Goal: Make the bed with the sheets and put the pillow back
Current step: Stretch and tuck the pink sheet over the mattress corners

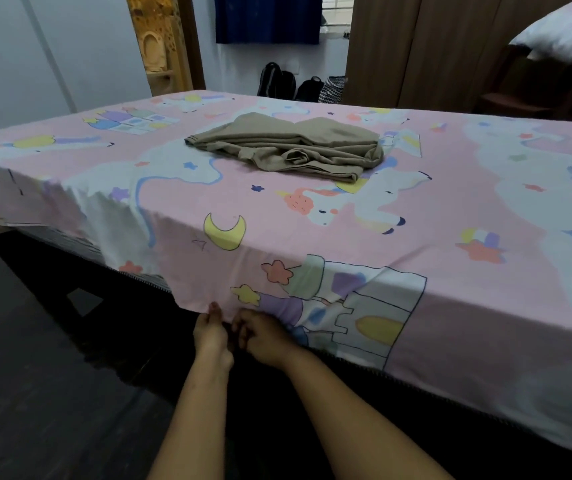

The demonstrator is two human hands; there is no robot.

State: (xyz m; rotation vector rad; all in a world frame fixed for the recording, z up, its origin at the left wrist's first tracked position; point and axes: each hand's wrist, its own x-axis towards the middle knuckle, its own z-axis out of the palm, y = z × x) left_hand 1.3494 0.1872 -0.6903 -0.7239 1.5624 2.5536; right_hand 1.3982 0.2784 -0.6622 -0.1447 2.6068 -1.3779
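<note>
- Two bare forearms reach forward from the bottom of the view, close together.
- Left hand (pixel 210 329) has its fingertips up at the sheet's hanging hem and looks to be pinching it.
- Right hand (pixel 264 336) is just beside it, fingers curled into the same hem, gripping cloth. Neither hand is released.
- Sheet (pixel 180 202), pink with a cartoon print, covers the bed top and hangs over the near side. The drape is bunched and uneven to the left of the hands, where a strip of mattress (pixel 63 237) shows under it.
- The bed's long axis runs left to right across the view, and the hands are on the near long side, toward the left end.
- Folded tan cloth (pixel 288 147) lies mid-bed, straight ahead of the hands and well apart from them.
- Pillow (pixel 568 32), white, sits off the bed at far right on a dark chair (pixel 537 88). It is beyond the far side, so the right hand is nearer to it.
- Likely step: pulling or tucking the near hem, with the pillow not yet put back.
- Bags (pixel 276 83) sit on the floor behind the bed.
</note>
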